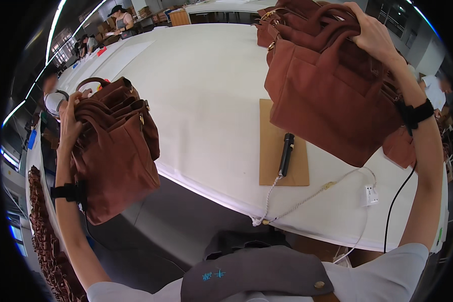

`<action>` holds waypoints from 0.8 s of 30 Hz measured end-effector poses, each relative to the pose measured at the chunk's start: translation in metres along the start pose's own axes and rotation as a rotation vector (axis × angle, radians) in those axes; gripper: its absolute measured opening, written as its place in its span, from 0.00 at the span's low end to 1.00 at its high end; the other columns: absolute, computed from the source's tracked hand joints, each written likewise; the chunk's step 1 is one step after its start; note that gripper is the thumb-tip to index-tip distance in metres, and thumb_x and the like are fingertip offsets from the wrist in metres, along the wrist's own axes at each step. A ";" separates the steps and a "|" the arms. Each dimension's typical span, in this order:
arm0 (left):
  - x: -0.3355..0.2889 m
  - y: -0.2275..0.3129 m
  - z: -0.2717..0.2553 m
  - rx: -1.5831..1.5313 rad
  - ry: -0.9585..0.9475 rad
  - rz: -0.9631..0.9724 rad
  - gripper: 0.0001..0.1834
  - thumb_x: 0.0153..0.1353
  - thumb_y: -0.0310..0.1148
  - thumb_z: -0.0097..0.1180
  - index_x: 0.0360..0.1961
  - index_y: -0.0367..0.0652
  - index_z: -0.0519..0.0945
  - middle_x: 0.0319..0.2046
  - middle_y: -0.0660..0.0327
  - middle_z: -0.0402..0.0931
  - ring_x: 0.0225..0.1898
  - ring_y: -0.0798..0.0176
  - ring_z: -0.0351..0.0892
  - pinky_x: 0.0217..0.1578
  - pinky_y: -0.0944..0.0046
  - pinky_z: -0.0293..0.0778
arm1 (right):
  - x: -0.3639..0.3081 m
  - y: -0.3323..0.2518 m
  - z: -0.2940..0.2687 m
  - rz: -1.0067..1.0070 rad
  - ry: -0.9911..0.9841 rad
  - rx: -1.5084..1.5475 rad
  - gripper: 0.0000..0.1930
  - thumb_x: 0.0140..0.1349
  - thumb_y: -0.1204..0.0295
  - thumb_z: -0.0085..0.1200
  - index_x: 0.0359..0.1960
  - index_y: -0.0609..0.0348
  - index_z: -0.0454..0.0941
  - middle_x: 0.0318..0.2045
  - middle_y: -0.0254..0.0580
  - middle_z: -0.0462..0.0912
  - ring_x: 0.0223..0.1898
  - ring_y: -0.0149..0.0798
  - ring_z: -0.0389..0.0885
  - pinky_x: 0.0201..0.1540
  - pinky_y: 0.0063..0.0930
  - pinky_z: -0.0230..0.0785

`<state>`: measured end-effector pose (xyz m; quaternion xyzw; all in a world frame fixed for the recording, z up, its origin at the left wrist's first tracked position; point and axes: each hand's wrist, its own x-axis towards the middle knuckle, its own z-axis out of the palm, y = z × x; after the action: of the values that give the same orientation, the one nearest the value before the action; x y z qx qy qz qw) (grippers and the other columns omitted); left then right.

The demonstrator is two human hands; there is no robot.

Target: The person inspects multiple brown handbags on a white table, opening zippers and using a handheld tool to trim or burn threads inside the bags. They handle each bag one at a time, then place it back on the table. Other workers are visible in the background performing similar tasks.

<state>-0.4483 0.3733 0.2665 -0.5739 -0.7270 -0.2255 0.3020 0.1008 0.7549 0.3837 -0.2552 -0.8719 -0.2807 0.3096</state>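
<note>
My left hand (71, 121) is closed round the handles of several reddish-brown handbags (118, 166), bunched together and hanging at the table's left front edge. On the other side, my right hand (370, 38) grips the handles of a second bunch of brown handbags (322, 95), held up over the right part of the table. Gold-coloured metal fittings show on both bunches. My fingertips are partly hidden behind the handles. Below the right bunch, a black cylindrical tool (286, 155) with a braided cord lies on a brown cardboard sheet (298, 171).
The large white table (206, 100) spans the view. A white power socket (371, 195) and cords lie at its right front. More brown bags (400, 147) are at the right, and a long row of brown pieces (48, 241) stands at far left. Several people work around the table.
</note>
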 end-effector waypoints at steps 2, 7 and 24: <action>-0.027 -0.015 -0.014 -0.124 -0.029 -0.060 0.36 0.38 0.13 0.53 0.53 0.48 0.66 0.30 0.47 0.77 0.34 0.44 0.78 0.38 0.55 0.69 | 0.016 -0.033 0.001 -0.033 -0.047 -0.020 0.27 0.43 0.74 0.58 0.49 0.59 0.66 0.34 0.61 0.78 0.39 0.61 0.77 0.39 0.45 0.71; -0.085 -0.072 -0.018 -0.082 -0.066 -0.165 0.40 0.35 0.11 0.50 0.55 0.48 0.66 0.33 0.52 0.74 0.37 0.48 0.72 0.45 0.56 0.65 | 0.071 -0.118 0.057 -0.146 -0.113 0.092 0.33 0.43 0.76 0.56 0.56 0.51 0.60 0.32 0.57 0.80 0.37 0.59 0.78 0.35 0.47 0.70; -0.110 -0.157 0.031 -0.053 0.068 -0.124 0.41 0.35 0.13 0.50 0.57 0.46 0.65 0.34 0.58 0.72 0.38 0.54 0.63 0.49 0.60 0.55 | 0.164 -0.287 0.204 -0.114 0.101 0.076 0.28 0.41 0.81 0.57 0.48 0.56 0.63 0.33 0.52 0.79 0.39 0.53 0.79 0.30 0.44 0.75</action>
<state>-0.5892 0.2796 0.1703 -0.5276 -0.7441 -0.2823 0.2970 -0.2695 0.7273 0.2677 -0.1789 -0.8783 -0.2772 0.3460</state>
